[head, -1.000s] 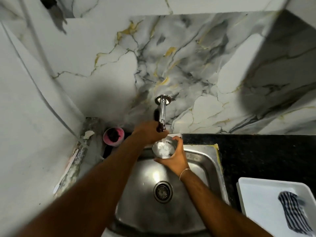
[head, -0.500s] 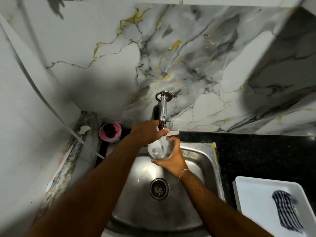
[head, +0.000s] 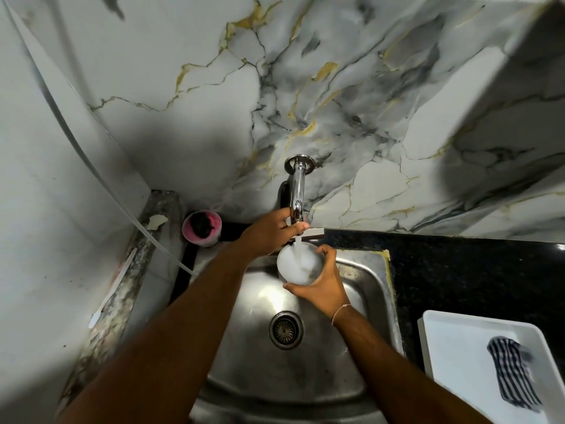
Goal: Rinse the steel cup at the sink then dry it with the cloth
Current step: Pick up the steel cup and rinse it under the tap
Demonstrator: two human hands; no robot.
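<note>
My right hand (head: pixel 321 284) grips the steel cup (head: pixel 299 264) from its right side and holds it upright over the steel sink (head: pixel 360 289). Water runs from the chrome tap (head: pixel 297 191) straight into the cup, whose inside looks white with water. My left hand (head: pixel 272 229) is closed on the tap's handle just above the cup. The striped cloth (head: pixel 513 373) lies crumpled in the white tray (head: pixel 458 347) at the right.
A pink cup (head: pixel 201 228) with something dark in it stands at the sink's back left corner. Black counter (head: pixel 458 270) lies between the sink and the tray. The marble wall is close behind, a white wall at the left. The drain (head: pixel 286 329) sits mid-basin.
Water now streams steadily into the cup. The cup has tipped from slightly tilted to upright under the spout. My left hand stays on the tap.
</note>
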